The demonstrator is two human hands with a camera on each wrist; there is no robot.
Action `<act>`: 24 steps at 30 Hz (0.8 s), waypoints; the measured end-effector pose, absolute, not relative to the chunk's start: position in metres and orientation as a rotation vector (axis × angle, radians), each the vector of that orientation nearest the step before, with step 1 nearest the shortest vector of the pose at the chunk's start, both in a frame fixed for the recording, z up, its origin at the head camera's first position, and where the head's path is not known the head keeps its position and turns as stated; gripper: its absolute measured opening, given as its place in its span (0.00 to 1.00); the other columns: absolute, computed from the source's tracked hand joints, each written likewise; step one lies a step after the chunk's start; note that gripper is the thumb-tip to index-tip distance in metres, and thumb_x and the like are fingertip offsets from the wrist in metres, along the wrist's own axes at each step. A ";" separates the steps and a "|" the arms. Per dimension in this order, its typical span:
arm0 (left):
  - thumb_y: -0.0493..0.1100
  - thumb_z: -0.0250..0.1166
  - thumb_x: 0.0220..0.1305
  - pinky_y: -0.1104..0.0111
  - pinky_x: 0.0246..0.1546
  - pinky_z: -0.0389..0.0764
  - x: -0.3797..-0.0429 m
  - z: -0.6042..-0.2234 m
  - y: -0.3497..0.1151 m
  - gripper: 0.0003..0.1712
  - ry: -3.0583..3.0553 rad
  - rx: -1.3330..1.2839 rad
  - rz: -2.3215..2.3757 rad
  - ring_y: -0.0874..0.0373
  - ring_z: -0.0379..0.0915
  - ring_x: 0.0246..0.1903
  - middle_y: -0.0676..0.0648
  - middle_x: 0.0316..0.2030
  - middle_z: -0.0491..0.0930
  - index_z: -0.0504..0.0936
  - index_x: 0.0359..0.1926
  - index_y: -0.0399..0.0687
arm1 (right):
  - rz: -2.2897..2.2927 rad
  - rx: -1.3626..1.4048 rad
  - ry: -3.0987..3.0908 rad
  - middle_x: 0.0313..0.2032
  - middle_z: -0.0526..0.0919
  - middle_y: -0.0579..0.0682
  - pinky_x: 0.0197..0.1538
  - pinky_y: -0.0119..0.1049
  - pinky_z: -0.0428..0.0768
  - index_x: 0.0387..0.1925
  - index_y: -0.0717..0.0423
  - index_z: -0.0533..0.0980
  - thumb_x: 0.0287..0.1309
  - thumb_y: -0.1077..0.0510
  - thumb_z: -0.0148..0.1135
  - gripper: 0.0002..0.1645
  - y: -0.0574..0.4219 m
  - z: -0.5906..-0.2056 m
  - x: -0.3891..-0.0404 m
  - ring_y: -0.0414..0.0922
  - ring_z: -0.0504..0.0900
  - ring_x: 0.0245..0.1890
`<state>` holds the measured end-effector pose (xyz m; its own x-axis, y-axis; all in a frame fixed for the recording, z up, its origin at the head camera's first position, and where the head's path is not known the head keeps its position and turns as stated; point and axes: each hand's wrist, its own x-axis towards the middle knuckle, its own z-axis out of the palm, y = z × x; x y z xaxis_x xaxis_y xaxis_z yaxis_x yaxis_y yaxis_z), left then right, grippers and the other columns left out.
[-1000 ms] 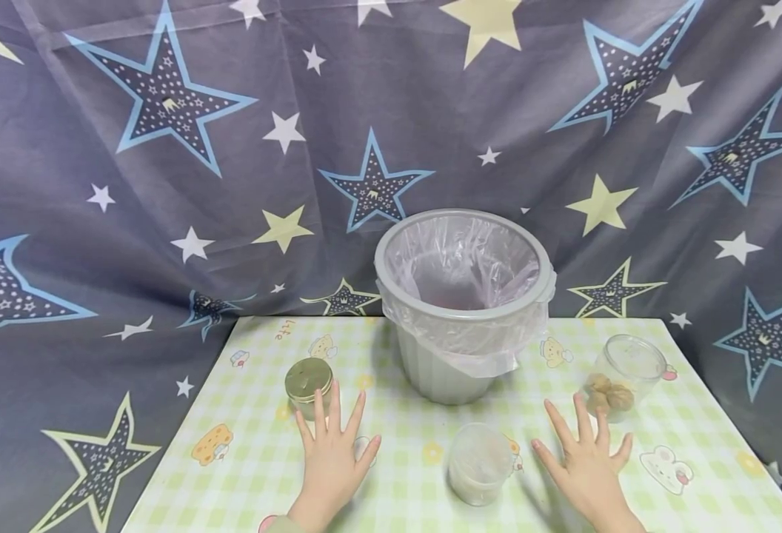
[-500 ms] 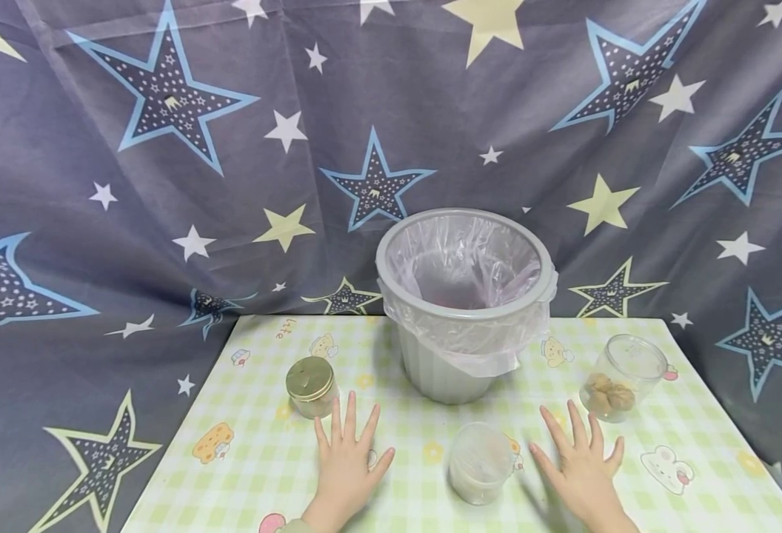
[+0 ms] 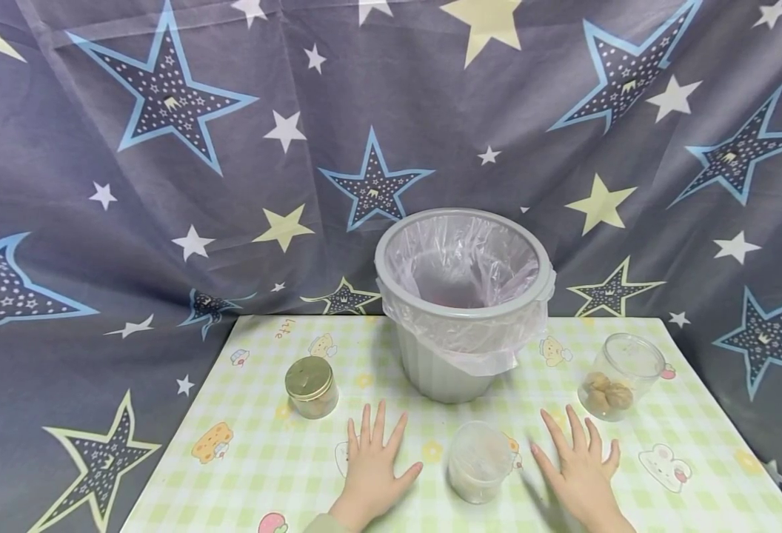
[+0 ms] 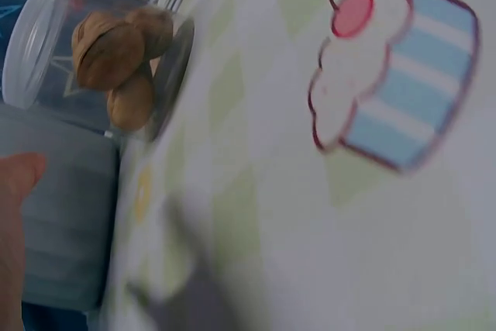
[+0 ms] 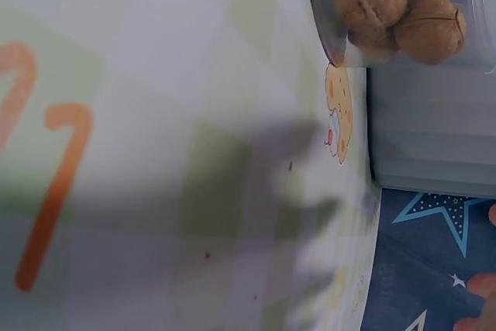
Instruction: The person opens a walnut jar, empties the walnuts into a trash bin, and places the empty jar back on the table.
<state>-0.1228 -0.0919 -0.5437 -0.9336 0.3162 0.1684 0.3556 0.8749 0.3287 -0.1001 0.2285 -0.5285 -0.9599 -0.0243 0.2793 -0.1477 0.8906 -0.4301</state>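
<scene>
My left hand [image 3: 374, 466] has its fingers spread over the table, left of the middle jar and holding nothing. Spread in the same way, my right hand [image 3: 580, 474] is to the right of that jar, apart from it. The middle jar [image 3: 479, 466] is clear with a cloudy lid. In the left wrist view, walnuts [image 4: 108, 52] are visible inside it, and walnuts [image 5: 430, 29] also show in the right wrist view. A gold-lidded jar [image 3: 312, 389] stands at the left. Beyond my right fingertips is a clear jar [image 3: 624, 374] with walnuts in it.
A grey bin [image 3: 440, 374] lined with a clear plastic bag stands at the back middle of the table. The table [image 3: 231, 503] has a green-checked cover with cartoon prints. Behind it hangs a dark cloth [image 3: 338, 96] with stars.
My left hand has moved right and toward me, away from the gold-lidded jar and nearer the middle jar. My right hand has drawn back slightly from the right jar. The jars have stayed put.
</scene>
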 end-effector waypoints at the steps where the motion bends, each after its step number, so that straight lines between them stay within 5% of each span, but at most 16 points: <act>1: 0.64 0.58 0.59 0.31 0.62 0.39 -0.123 -0.544 -0.089 0.44 -2.931 -0.551 -0.573 0.32 0.32 0.70 0.34 0.73 0.41 0.59 0.71 0.51 | 0.665 0.130 -2.779 0.65 0.53 0.71 0.54 0.80 0.37 0.64 0.52 0.61 0.65 0.42 0.51 0.31 0.228 -0.529 -0.100 0.74 0.49 0.61; 14: 0.69 0.62 0.51 0.37 0.65 0.51 -0.130 -0.546 -0.056 0.53 -2.938 -0.829 -0.788 0.34 0.43 0.70 0.35 0.71 0.48 0.55 0.71 0.49 | 0.686 0.116 -2.709 0.59 0.66 0.69 0.45 0.69 0.71 0.60 0.60 0.67 0.63 0.51 0.56 0.28 0.229 -0.525 -0.100 0.66 0.73 0.50; 24: 0.64 0.73 0.41 0.35 0.60 0.59 -0.135 -0.546 -0.033 0.61 -3.001 -0.848 -1.145 0.36 0.42 0.71 0.38 0.72 0.48 0.54 0.72 0.52 | 0.779 0.129 -2.635 0.56 0.70 0.68 0.46 0.65 0.73 0.59 0.63 0.69 0.61 0.54 0.58 0.27 0.227 -0.521 -0.102 0.67 0.74 0.51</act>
